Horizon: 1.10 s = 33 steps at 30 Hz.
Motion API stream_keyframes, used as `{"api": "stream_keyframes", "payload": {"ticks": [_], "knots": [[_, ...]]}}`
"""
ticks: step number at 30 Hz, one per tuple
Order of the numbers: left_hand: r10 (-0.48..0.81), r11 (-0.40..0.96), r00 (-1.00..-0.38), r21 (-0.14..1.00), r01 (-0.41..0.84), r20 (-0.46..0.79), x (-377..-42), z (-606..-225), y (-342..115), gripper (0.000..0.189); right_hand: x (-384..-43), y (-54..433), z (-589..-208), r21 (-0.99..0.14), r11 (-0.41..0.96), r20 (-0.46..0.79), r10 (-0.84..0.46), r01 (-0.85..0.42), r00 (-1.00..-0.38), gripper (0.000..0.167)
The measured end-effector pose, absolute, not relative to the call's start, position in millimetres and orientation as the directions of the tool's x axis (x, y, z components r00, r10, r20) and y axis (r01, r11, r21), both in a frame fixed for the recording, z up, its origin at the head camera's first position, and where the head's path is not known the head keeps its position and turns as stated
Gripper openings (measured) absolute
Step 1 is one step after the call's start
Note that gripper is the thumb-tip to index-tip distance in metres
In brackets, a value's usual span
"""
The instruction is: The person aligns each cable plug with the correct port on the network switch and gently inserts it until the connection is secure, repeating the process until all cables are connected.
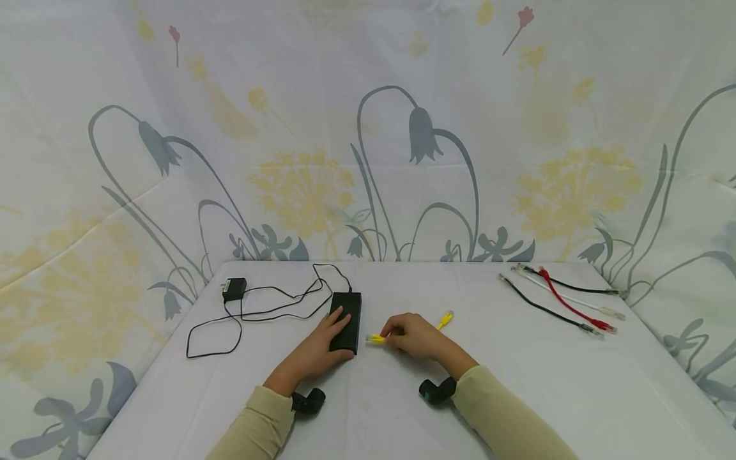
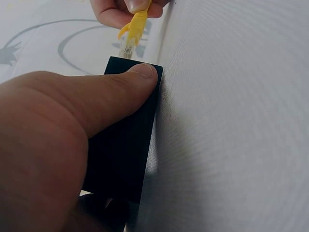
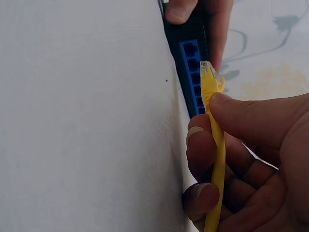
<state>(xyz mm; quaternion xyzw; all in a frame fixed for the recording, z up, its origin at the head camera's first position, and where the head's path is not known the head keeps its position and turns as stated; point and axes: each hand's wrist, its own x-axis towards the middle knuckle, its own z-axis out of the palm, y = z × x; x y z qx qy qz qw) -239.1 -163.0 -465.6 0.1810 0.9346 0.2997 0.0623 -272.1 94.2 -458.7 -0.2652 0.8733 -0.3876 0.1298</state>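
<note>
A black network switch (image 1: 352,313) lies on the white table with a row of blue ports (image 3: 194,77) along its right side. My left hand (image 1: 318,348) holds it, thumb at the near end and fingers over the top. To its right, my right hand (image 1: 415,335) pinches a short yellow network cable (image 3: 218,159) just behind one clear plug (image 3: 205,66). That plug points at the ports, a small way off from them. The cable's other end (image 1: 445,319) sticks out behind the right hand. Palm and fingers hide its middle in the head view.
A thin black cord (image 1: 276,318) runs in loops from the switch's far end to a black power adapter (image 1: 234,289) at the back left. Black, white and red network cables (image 1: 566,303) lie at the back right. Flower-patterned cloth (image 1: 322,128) hangs behind the table.
</note>
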Motion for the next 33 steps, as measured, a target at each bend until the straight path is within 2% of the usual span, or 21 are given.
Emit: {"api": "stream_keyframes", "payload": {"ticks": [10, 26, 33], "knots": [[0.367, 0.763, -0.930, 0.581, 0.282, -0.031, -240.0, -465.8, -162.6, 0.078, -270.3, 89.0, -460.3, -0.734, 0.564, -0.008, -0.565, -0.378, -0.825, 0.010], [0.366, 0.759, -0.931, 0.582, 0.293, -0.009, -240.1, -465.8, -162.9, 0.076, -267.5, 80.5, -461.5, -0.704, 0.555, 0.053, -0.580, -0.443, -0.813, 0.012], [0.370, 0.755, -0.929, 0.583, 0.301, 0.000, -240.2, -466.0, -163.0, 0.076, -266.3, 77.8, -463.6, -0.701, 0.567, 0.046, -0.570, -0.433, -0.820, 0.011]]}}
